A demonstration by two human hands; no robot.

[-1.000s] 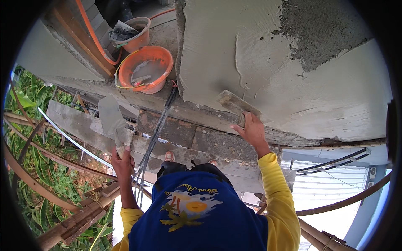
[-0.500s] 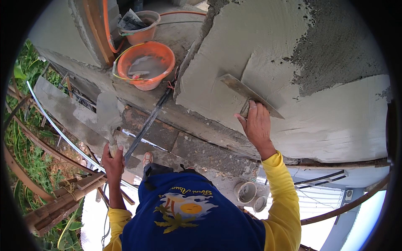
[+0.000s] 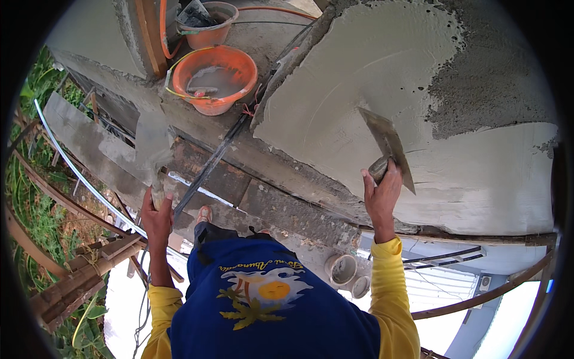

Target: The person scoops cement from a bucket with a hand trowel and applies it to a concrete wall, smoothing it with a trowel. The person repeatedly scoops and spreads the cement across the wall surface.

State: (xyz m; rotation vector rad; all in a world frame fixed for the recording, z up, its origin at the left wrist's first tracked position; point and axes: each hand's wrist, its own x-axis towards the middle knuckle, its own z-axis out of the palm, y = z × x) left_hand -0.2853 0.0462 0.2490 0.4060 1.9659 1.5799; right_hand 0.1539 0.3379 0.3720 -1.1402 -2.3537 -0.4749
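Note:
My right hand (image 3: 384, 194) grips the handle of a rectangular plastering trowel (image 3: 387, 139). Its steel blade rests against or very near the wall, tilted steeply across wet grey plaster (image 3: 323, 102). Beyond the smooth coat, to the upper right, lies a rough, darker patch (image 3: 490, 90) of wall. At lower left my left hand (image 3: 158, 218) is closed round the handle of a brick trowel (image 3: 153, 140), its blade pointing away from me and coated in grey mortar. Both blades show; my palms hide parts of the handles.
An orange basin (image 3: 212, 105) of grey mix sits on the ledge, with a second bucket (image 3: 209, 39) behind it. A dark bar (image 3: 209, 170) slants across the walkway. Wooden poles (image 3: 78, 287) and plants are at left; two pails (image 3: 342, 270) stand low at right.
My right hand has moved right, and the plastering trowel has turned to a steeper slant. The plaster ridge above its blade no longer shows. My left hand still holds the brick trowel.

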